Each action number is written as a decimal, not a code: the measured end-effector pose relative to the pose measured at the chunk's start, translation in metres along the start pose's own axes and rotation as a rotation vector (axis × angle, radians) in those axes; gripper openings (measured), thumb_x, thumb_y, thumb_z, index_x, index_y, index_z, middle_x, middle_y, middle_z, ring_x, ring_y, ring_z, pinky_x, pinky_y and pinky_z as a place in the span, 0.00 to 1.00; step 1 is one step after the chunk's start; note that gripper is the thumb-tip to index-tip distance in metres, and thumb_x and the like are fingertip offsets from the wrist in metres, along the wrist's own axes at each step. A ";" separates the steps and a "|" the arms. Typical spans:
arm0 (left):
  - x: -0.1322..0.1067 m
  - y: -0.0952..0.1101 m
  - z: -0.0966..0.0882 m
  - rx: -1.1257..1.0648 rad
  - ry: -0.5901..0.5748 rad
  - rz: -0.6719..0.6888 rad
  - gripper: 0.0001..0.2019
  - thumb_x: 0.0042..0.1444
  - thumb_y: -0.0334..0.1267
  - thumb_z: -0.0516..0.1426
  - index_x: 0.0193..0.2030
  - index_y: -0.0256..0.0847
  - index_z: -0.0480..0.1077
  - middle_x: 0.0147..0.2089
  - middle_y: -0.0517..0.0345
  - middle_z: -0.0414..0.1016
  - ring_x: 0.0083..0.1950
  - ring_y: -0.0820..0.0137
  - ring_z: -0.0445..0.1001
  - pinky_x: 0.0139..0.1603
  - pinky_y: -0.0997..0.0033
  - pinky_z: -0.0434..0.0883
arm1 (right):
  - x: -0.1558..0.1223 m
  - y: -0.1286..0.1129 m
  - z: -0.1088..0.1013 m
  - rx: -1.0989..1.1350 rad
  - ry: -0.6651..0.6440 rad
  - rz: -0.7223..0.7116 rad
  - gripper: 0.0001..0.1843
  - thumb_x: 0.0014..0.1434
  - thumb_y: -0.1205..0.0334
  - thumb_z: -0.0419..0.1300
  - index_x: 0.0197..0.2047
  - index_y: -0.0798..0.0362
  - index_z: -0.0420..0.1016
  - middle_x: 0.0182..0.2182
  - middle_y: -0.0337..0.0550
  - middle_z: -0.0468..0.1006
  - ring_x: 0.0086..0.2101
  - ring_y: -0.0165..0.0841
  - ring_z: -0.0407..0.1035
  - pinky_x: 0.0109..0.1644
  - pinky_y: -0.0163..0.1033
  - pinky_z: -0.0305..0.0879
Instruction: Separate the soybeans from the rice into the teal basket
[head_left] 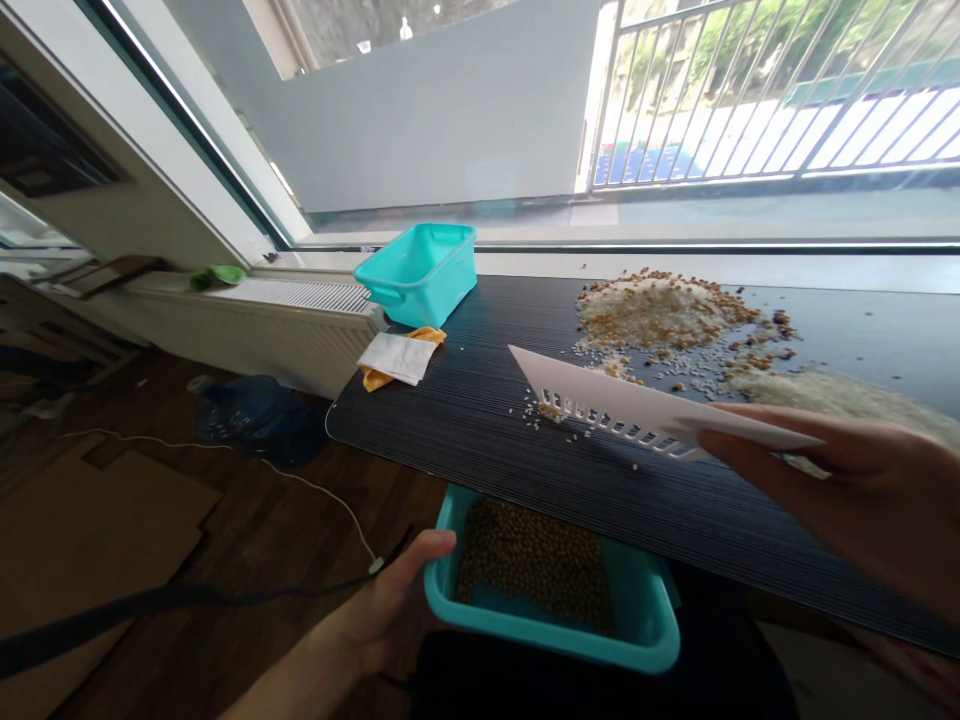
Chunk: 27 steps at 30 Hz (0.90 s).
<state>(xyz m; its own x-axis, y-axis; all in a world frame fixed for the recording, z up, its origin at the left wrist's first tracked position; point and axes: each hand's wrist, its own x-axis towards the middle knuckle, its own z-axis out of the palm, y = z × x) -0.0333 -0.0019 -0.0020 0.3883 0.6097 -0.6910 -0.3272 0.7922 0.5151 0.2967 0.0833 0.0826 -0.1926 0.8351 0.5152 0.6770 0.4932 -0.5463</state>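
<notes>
My left hand (pixel 397 605) grips the left end of a turquoise bin (pixel 555 632), its thumb over the rim. Small round brown grains (pixel 536 555), perhaps dried peas or soybeans, cover much of the bin's bottom. The bin is held below the front edge of the dark tabletop (pixel 480 420). In my right hand (pixel 840 470) is a thin white slotted plastic scraper (pixel 622 405), tilted above the tabletop with its slotted edge down. Beyond it lies a heap of white rice mixed with brown grains (pixel 660 310). A paler rice pile (pixel 840 395) is partly hidden behind my right hand.
A second turquoise bin (pixel 427 275) stands at the tabletop's far left corner. In front of it lie a folded white tissue and a yellow cloth (pixel 397 358). A radiator (pixel 300 320), a large blue water bottle (pixel 262 415) and a thin cable are on the left.
</notes>
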 end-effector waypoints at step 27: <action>-0.005 0.005 0.006 0.011 -0.045 0.024 0.24 0.59 0.49 0.53 0.57 0.37 0.71 0.48 0.49 0.81 0.56 0.55 0.74 0.55 0.56 0.70 | -0.013 -0.003 0.000 0.137 -0.097 0.127 0.11 0.54 0.53 0.63 0.41 0.30 0.81 0.35 0.26 0.83 0.30 0.34 0.77 0.35 0.35 0.76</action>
<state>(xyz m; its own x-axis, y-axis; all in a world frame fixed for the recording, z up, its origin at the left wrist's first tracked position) -0.0314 -0.0006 0.0072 0.4188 0.6289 -0.6550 -0.3275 0.7774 0.5370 0.2966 0.0711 0.0775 -0.1836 0.9090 0.3742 0.5983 0.4054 -0.6911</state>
